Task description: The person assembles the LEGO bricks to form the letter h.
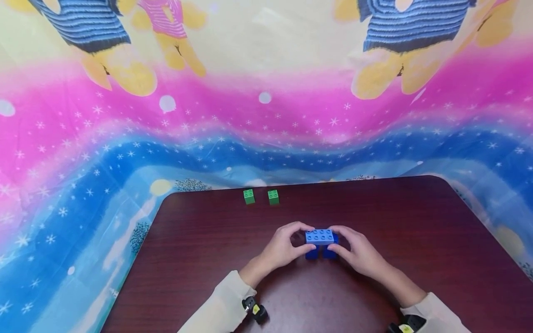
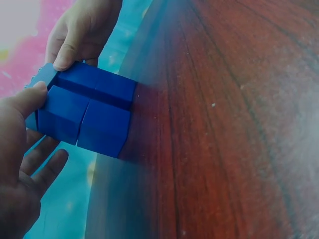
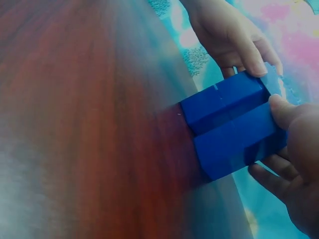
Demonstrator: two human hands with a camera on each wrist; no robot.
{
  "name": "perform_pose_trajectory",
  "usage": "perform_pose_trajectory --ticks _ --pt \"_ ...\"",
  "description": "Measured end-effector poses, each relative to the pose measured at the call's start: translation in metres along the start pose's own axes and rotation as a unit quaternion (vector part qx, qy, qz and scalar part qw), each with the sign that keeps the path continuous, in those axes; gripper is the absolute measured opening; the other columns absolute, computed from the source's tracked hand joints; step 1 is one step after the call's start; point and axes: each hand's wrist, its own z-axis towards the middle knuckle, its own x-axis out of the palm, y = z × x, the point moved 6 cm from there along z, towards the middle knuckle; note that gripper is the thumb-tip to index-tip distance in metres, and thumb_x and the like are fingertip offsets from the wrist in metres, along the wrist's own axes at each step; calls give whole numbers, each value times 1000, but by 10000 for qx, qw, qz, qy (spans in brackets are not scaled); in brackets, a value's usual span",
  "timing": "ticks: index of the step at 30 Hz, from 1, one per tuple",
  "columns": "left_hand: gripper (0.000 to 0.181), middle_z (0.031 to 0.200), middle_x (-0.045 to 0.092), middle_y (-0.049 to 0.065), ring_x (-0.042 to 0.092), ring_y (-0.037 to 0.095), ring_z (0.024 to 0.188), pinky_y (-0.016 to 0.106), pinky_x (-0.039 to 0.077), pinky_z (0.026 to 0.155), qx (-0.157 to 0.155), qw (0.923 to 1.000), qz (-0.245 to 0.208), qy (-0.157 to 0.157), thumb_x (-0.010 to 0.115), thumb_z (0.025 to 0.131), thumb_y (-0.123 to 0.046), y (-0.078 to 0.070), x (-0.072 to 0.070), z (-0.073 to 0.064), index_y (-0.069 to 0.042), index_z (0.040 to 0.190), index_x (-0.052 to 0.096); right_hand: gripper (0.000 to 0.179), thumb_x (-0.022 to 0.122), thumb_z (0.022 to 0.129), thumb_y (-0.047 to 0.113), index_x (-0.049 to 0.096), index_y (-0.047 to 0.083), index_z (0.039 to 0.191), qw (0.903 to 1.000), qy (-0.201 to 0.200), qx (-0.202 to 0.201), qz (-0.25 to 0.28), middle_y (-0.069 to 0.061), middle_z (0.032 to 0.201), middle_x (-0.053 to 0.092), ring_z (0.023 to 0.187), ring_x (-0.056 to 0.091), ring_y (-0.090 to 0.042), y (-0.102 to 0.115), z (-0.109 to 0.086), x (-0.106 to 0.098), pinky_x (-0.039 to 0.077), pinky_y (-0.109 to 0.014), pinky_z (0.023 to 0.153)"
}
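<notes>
Both hands (image 1: 280, 246) (image 1: 361, 253) in pinch grip on blue blocks (image 1: 319, 238) atop a dark reddish-brown table (image 1: 200, 259), snowflake-patterned cloth (image 1: 291, 113) beyond.

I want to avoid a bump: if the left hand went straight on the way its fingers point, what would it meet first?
The top brick, which the left hand holds at its left end. Past that, it would probably reach the right hand, though depth is unclear.
</notes>
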Motion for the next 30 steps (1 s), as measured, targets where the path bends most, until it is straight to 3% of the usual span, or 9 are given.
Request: perform_pose_trajectory --ticks 6,12,22,30 --pt "38 119 69 -1 64 13 94 24 57 82 25 10000 59 51 80 90 -21 -2 -1 1 -16 126 67 44 73 95 26 61 7 134 9996 275 62 -27 -6 126 67 111 66 -22 -1 2 -3 54 -48 95" --pt "37 118 69 0 64 14 93 22 56 81 26 9997 227 84 79 92 -22 -6 -2 1 -15 126 67 46 76 93 21 64 5 134 9991 280 178 263 -10 127 68 113 67 -27 -6 4 -4 54 -49 95" --pt "37 117 69 1 66 20 94 26 57 82 -107 9996 227 119 79 91 -20 -6 -1 0 -15 126 67 41 74 94 18 66 3 131 9971 417 112 632 -10 122 70 105 67 -20 -14 4 -3 56 -47 91" --pt "37 118 68 0 66 20 97 27 57 84 -60 9994 266 204 79 92 -22 -5 -1 1 -15 126 66 48 84 84 17 68 6 128 9979 329 61 547 -7 121 71 109 68 -25 -11 5 -3 53 -53 94"
